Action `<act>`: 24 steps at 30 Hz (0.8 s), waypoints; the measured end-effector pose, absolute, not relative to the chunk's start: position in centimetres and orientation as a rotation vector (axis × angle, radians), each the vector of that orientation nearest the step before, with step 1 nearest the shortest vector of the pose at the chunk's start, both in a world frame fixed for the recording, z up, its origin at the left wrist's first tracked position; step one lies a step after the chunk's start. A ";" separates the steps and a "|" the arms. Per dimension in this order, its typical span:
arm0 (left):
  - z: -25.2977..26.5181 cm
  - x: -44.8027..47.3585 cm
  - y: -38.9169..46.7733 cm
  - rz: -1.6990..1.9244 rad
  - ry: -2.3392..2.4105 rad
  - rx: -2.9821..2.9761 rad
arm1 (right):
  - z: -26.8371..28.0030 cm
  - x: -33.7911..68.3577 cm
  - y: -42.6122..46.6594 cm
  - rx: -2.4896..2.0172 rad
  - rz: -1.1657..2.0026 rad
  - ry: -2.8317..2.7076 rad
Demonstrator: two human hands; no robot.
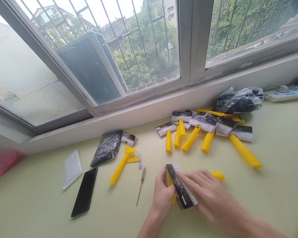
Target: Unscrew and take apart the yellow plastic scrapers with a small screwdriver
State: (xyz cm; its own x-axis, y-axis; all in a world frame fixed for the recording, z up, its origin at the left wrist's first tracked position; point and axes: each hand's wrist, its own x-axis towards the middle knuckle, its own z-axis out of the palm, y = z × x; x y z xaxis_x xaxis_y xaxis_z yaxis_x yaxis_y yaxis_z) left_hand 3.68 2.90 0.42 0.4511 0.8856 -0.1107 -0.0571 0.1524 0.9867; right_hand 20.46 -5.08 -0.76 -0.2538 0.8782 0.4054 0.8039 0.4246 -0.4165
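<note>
Pale green tabletop [52, 205] under you; your forearms cut off at bottom edge. Your left hand [164, 191] grips yellow tool [169, 180], mostly hidden behind black-and-white card [180, 188]. Your right hand [208, 188] blurred, fingers against card; can't tell whether it grips. Screwdriver [142, 177] lies left of your hands. Beyond: yellow handles [191, 138], heads mostly covered by overlapping cards [205, 123]. Pink item [6, 162], far left, blurred, cut off.

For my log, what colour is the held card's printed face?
The held card's face is black with white print: head view.
</note>
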 end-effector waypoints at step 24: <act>1.5 3.5 2.3 0.816 1.034 0.956 | -2.2 22.5 -3.9 -1.708 -0.552 -1.702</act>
State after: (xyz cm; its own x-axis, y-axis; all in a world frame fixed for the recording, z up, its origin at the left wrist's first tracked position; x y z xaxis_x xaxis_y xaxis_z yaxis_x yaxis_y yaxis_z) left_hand 3.47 2.30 1.50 0.3077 0.8948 -0.3235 -0.1063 0.3702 0.9229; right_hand 22.49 -3.92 -2.21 0.0658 0.7098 0.7013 0.9863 0.0601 -0.1534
